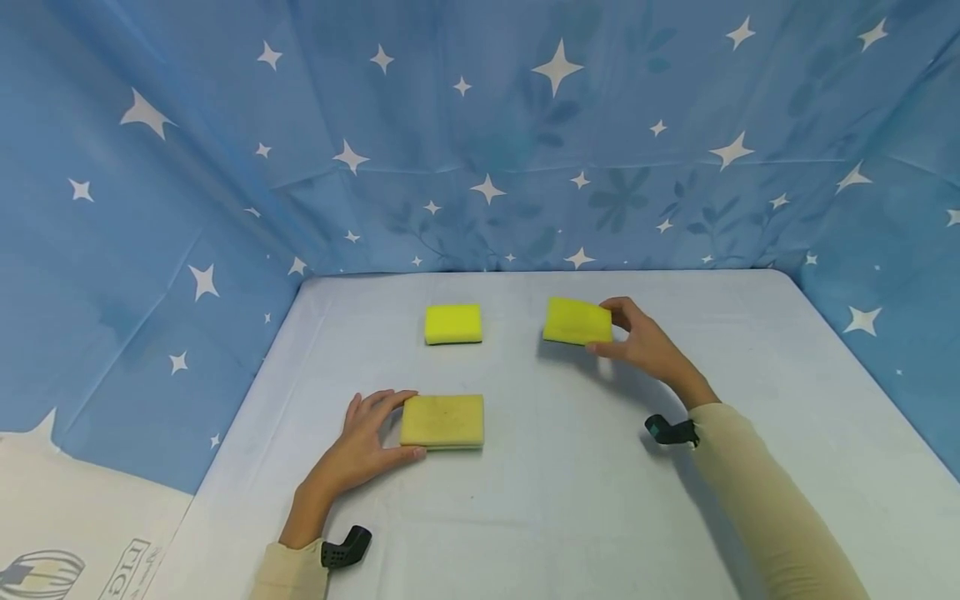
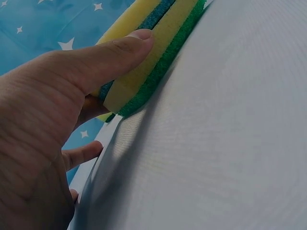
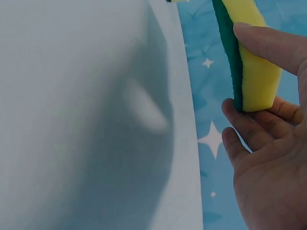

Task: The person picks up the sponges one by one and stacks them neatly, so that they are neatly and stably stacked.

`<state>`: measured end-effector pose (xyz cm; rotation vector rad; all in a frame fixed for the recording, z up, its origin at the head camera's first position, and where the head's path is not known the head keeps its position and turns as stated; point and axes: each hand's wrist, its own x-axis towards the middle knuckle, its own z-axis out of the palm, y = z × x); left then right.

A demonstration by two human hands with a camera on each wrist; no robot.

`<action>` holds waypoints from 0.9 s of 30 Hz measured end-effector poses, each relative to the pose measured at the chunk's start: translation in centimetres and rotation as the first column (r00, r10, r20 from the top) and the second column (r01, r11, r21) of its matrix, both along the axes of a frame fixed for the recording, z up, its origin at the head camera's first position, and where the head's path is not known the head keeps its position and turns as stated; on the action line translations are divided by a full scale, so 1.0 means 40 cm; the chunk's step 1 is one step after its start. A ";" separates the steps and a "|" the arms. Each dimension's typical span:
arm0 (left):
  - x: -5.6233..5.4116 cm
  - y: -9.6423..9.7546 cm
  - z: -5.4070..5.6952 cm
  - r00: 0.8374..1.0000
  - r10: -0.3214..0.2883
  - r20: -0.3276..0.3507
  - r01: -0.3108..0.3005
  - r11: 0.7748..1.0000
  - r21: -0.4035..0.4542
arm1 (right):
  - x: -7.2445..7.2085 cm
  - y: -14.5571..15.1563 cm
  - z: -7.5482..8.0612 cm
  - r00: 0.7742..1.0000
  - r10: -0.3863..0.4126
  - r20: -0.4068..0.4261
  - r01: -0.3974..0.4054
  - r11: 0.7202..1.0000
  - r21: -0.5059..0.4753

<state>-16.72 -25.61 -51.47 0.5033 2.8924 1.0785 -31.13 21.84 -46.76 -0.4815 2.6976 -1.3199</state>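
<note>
Two sponges lie stacked near the middle of the table, the upper sponge [image 1: 442, 419] yellow over a blue scouring layer, the lower sponge [image 2: 156, 67] yellow over green. My left hand [image 1: 362, 444] grips this stack at its left end, thumb along the near side and index finger at the far side. Off to the right, my right hand [image 1: 643, 337] pinches a yellow sponge [image 1: 576, 322] with a green scouring layer [image 3: 231, 57] between thumb and fingers. It is held above the table, its shadow falling below. Another bright yellow sponge [image 1: 453, 323] lies behind the stack, touched by neither hand.
A white cloth covers the table [image 1: 525, 517]. Blue star-patterned curtain [image 1: 487, 125] hangs along the back and both sides. At the lower left is a pale printed piece of fabric [image 1: 82, 508]. Each wrist wears a small black camera [image 1: 347, 547].
</note>
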 end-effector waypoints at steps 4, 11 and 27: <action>0.000 0.001 0.001 1.000 0.000 0.003 0.000 1.000 -0.003 | 0.008 -0.018 0.001 1.000 0.028 -0.015 -0.028 1.000 -0.009; 0.001 0.002 0.004 1.000 -0.005 -0.008 0.005 1.000 -0.002 | 0.018 -0.048 -0.001 0.998 0.060 -0.019 -0.060 0.998 -0.030; 0.002 0.003 0.005 1.000 -0.002 -0.009 0.002 1.000 -0.006 | 0.041 -0.123 -0.008 0.991 0.124 -0.040 -0.127 0.990 -0.064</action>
